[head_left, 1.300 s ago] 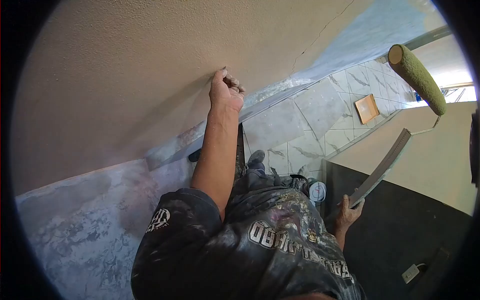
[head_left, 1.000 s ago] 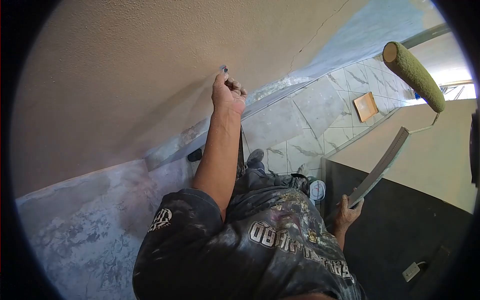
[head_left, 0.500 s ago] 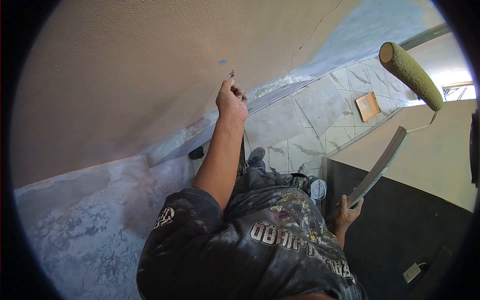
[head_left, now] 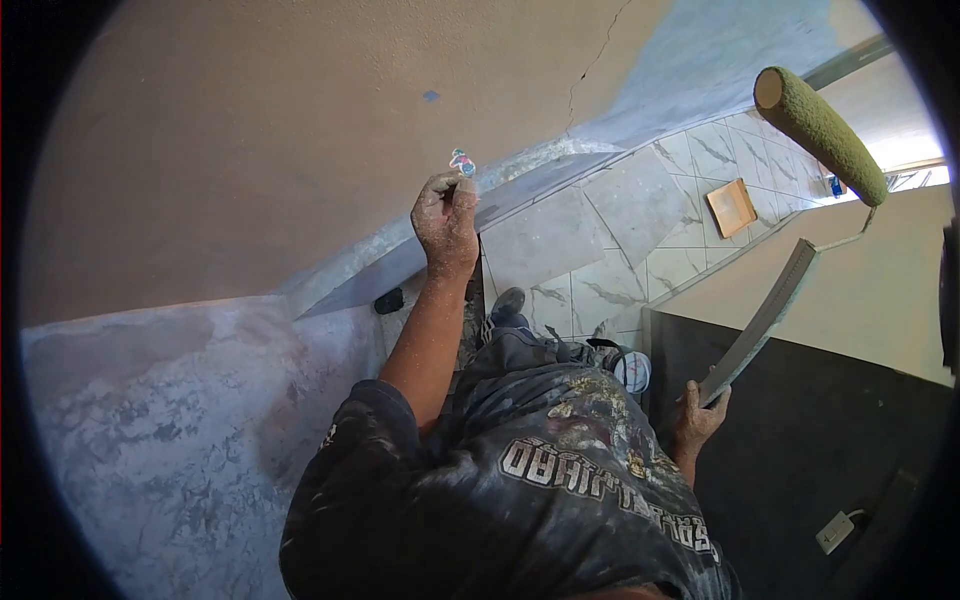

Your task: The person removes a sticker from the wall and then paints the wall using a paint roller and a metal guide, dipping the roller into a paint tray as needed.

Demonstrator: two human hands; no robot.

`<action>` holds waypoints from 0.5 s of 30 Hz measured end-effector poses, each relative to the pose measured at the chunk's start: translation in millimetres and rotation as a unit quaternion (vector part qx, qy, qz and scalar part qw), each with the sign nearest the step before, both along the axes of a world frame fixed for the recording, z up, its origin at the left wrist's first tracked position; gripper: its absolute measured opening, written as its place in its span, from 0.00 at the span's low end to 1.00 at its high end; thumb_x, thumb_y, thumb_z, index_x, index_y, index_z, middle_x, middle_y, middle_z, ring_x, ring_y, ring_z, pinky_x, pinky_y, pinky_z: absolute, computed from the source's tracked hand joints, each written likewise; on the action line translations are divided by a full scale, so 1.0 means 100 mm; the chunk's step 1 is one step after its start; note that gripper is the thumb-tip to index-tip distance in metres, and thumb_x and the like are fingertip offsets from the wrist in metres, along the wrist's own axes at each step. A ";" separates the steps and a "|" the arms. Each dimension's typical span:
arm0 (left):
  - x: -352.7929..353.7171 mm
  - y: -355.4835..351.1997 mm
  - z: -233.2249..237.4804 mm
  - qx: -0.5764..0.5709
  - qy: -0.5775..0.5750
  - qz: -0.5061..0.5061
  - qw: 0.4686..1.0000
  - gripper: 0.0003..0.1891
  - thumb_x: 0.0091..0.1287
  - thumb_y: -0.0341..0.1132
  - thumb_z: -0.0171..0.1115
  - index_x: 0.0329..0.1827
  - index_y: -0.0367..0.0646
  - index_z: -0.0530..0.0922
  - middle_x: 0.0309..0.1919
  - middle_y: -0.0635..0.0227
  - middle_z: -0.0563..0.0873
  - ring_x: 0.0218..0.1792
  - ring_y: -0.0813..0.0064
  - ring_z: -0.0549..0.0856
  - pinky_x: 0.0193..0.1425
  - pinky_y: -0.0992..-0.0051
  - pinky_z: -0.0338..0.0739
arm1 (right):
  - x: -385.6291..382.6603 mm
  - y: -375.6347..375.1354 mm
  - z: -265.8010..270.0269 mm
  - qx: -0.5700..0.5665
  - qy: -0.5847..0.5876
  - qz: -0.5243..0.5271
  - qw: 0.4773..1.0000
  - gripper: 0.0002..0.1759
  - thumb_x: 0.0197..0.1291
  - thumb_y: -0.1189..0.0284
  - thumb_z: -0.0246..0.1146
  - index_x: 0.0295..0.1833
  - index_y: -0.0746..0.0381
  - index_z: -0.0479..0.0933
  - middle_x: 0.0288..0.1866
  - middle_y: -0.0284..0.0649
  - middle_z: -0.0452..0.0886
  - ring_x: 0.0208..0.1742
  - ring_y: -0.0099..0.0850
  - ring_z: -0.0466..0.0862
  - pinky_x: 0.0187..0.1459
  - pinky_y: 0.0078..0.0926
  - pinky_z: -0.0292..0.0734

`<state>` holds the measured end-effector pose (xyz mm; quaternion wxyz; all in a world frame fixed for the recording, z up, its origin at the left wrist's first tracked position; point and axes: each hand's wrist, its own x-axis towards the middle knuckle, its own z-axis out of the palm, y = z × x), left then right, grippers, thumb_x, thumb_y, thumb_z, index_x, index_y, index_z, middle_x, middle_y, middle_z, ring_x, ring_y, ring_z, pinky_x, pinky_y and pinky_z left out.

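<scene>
My left hand (head_left: 445, 215) is raised in front of the beige textured wall (head_left: 250, 130), fingers pinched on a small colourful scrap (head_left: 461, 161) held just off the surface. A small blue mark (head_left: 431, 96) shows on the wall above it. My right hand (head_left: 698, 415) hangs low at my side, closed round the grey handle of a paint roller (head_left: 820, 130). The roller's green sleeve points up toward the top right.
The lower wall (head_left: 150, 430) is patchy grey plaster. A marble-patterned tile floor (head_left: 600, 240) lies below, with my shoe (head_left: 507, 303), a dark object (head_left: 389, 300) by the baseboard and an orange square tray (head_left: 731, 208) farther off. A dark panel (head_left: 820, 440) with a white outlet stands at the right.
My left hand has pulled away from the wall and dropped slightly, bringing the small scrap off with it; a blue mark is left where it was. The roller has barely moved.
</scene>
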<state>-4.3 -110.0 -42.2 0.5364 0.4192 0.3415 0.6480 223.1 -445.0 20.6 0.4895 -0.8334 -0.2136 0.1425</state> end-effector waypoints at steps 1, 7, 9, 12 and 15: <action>-0.03 -0.04 -0.09 -0.014 -0.002 0.011 1.000 0.07 0.65 0.28 0.63 0.43 0.37 0.77 0.32 0.75 0.77 0.34 0.85 0.74 0.39 0.83 0.72 | 0.00 -0.01 -0.01 0.006 0.006 -0.002 1.000 0.16 0.56 0.72 0.67 0.45 0.65 0.70 0.28 0.33 0.73 0.24 0.22 0.73 0.26 0.20 0.68; -0.57 -0.98 -0.35 -0.293 0.024 0.108 0.950 0.09 0.66 0.34 0.62 0.32 0.40 0.73 0.24 0.76 0.73 0.21 0.83 0.72 0.24 0.81 0.69 | 0.06 -0.69 0.18 0.022 0.031 0.009 0.999 0.15 0.56 0.73 0.66 0.45 0.65 0.69 0.28 0.33 0.73 0.25 0.22 0.73 0.27 0.21 0.69; -0.95 -1.32 -1.10 -0.379 0.004 0.177 0.908 0.09 0.65 0.35 0.62 0.31 0.43 0.70 0.23 0.75 0.70 0.18 0.81 0.70 0.20 0.78 0.67 | 0.10 -0.88 0.19 0.007 0.045 0.013 0.999 0.15 0.56 0.74 0.66 0.45 0.65 0.69 0.28 0.33 0.74 0.26 0.22 0.74 0.28 0.22 0.69; -1.35 -2.01 -1.60 -0.444 0.153 0.176 0.865 0.04 0.68 0.32 0.55 0.40 0.42 0.71 0.23 0.71 0.72 0.19 0.78 0.73 0.19 0.76 0.68 | 0.20 -1.18 0.05 -0.019 0.047 0.043 0.998 0.15 0.55 0.76 0.66 0.46 0.67 0.70 0.31 0.36 0.77 0.29 0.24 0.76 0.34 0.24 0.72; -1.55 -2.41 -1.75 -0.480 0.145 0.147 0.853 0.07 0.68 0.30 0.53 0.47 0.41 0.72 0.24 0.68 0.75 0.20 0.75 0.76 0.19 0.75 0.70 | 0.17 -1.33 0.01 -0.058 0.074 0.076 0.993 0.17 0.54 0.76 0.65 0.48 0.69 0.72 0.35 0.41 0.82 0.35 0.28 0.79 0.42 0.29 0.75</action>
